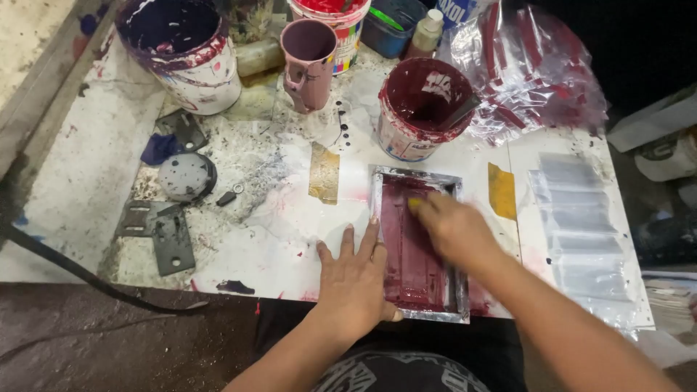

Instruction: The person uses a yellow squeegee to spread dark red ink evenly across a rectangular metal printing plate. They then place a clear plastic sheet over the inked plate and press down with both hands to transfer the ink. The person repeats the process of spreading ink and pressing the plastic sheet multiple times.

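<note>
While your left hand [356, 279] lies flat with its fingers [347, 243] spread and gripping nothing, it presses down on the white, paint-spattered surface [276, 239] right at the left edge of the small printing screen [417, 243]. Your forefinger runs along the screen's metal frame, touching it, and your thumb reaches toward the frame's near corner.

That screen is a small rectangle with a silvery frame and a mesh soaked in dark maroon ink; it lies flat near the front edge of the surface, straight ahead of you. Your right hand [454, 229] is over the upper part of the mesh, its fingers curled downward and closed around something yellowish [414, 205] that shows only at the fingertips. The hand is blurred, so you cannot tell just what the thing is, only that it is pressed against the inked mesh near the far left corner of the frame.

Just beyond the screen stands an open bucket of maroon ink [421, 109] with a dark blade leaning inside. Two strips of yellowish tape [324, 173] are stuck on the surface either side of the screen's far end. To your right lies a row of clear plastic sleeves [581, 225], and farther back a crumpled clear bag with red pieces [530, 69]. At the far left stands a white bucket of dark purple ink [185, 54], with a pink mug [308, 62] beside it.
</note>
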